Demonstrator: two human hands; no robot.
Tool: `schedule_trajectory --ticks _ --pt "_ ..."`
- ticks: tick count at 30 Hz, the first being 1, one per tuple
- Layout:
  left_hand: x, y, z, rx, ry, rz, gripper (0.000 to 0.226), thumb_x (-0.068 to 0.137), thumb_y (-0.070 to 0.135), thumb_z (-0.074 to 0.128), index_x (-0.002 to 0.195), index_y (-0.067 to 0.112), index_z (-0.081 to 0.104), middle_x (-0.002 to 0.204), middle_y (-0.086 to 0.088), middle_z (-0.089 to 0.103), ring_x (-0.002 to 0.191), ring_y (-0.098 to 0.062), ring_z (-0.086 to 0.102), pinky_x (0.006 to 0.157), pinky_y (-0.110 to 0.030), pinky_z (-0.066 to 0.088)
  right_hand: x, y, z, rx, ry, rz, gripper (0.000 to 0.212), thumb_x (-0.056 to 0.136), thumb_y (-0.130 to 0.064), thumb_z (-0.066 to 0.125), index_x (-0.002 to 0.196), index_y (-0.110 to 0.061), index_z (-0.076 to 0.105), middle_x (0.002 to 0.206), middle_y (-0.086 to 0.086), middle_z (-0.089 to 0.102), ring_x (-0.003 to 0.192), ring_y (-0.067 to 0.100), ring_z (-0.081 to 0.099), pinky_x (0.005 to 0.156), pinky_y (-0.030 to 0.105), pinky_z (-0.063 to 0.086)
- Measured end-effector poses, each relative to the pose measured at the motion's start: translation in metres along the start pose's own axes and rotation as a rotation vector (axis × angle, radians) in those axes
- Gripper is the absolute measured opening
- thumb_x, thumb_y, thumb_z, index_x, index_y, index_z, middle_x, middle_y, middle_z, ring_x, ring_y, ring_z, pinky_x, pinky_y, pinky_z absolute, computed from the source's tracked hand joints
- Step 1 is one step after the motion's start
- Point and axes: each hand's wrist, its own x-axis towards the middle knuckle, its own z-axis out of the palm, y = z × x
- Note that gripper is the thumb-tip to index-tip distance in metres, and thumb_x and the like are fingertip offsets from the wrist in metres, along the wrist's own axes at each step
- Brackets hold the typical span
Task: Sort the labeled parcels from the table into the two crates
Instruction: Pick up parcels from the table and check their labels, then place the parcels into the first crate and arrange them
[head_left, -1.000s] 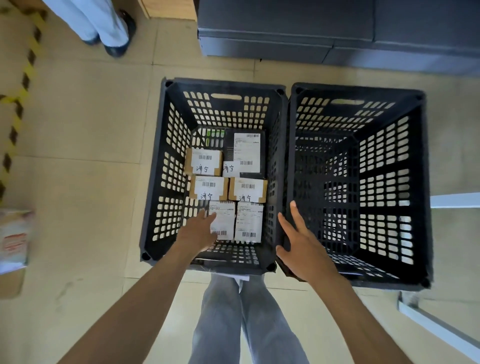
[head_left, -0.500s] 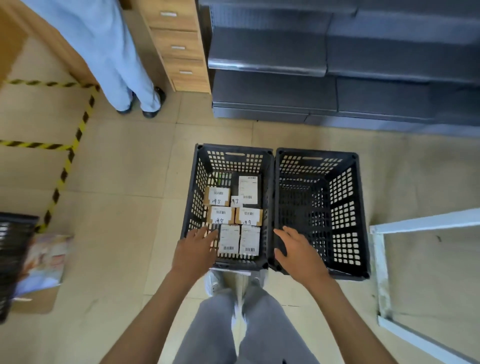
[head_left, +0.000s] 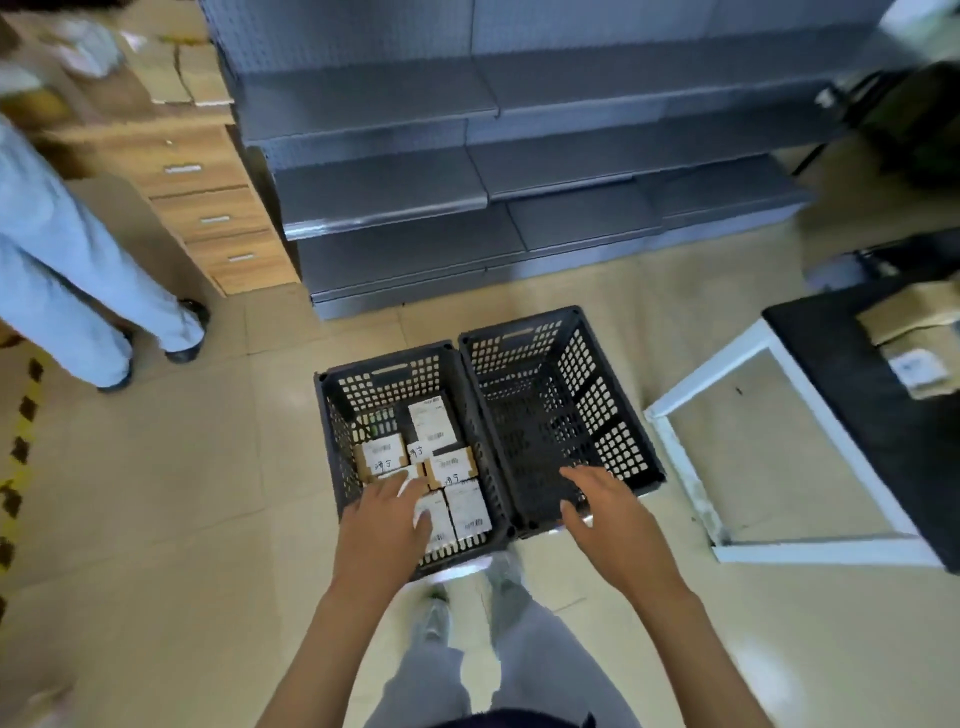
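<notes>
Both hands (head_left: 382, 525) (head_left: 610, 512) have lifted above the crates' (head_left: 483, 364) near rims.

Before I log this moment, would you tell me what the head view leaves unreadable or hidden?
- Parcel labels in the left crate: print too small and blurred to read.
- One parcel under the left hand: mostly covered by it.
- Parcels on the table at right: blurred, cut by the frame edge.
- Right crate floor: dark; near corner hidden behind the right hand.
</notes>
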Motion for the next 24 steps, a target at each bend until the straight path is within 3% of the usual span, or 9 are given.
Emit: schedule_trajectory --ticks 7,15,20,24 --pt "-0.007 0.055 0.002 0.018 -0.02 0.273 0.045 0.103 0.037 0.052 0.146 0.026 0.056 0.153 0.002 0.052 0.139 -0.024 0.049 0.106 -0.048 0.048 -0.091 0.032 -0.015 0.008 0.145 0.232 0.044 0.101 -0.035 0.055 0.144 -0.034 0.051 0.141 -0.013 0.055 0.122 0.015 0.057 0.096 0.034 0.051" --pt "-0.032 0.161 0.02 0.06 -0.03 0.539 0.047 0.107 0.039 0.046 0.152 0.026 0.049 0.158 0.004 0.045 0.144 -0.018 0.041 0.109 -0.044 0.045 -0.178 0.105 -0.043 0.053 0.289 0.462 0.039 0.102 -0.041 0.052 0.141 -0.036 0.053 0.14 -0.017 0.055 0.121 0.012 0.057 0.096 0.03 0.048" --pt "-0.06 0.252 0.051 0.114 -0.023 0.69 0.039 0.089 0.03 0.077 0.126 0.024 0.07 0.128 0.001 0.068 0.116 -0.024 0.066 0.078 -0.043 0.059 -0.231 0.176 -0.065 0.086 0.381 0.553 0.038 0.098 -0.045 0.058 0.135 -0.034 0.059 0.134 -0.017 0.059 0.115 0.011 0.061 0.09 0.028 0.05" --pt "-0.093 0.337 0.078 0.132 -0.006 0.764 0.039 0.089 0.029 0.075 0.128 0.025 0.069 0.127 0.006 0.067 0.115 -0.022 0.065 0.08 -0.041 0.057 -0.282 0.241 -0.084 0.102 0.431 0.606 0.038 0.096 -0.045 0.061 0.133 -0.033 0.062 0.131 -0.016 0.061 0.112 0.012 0.063 0.087 0.03 0.051"
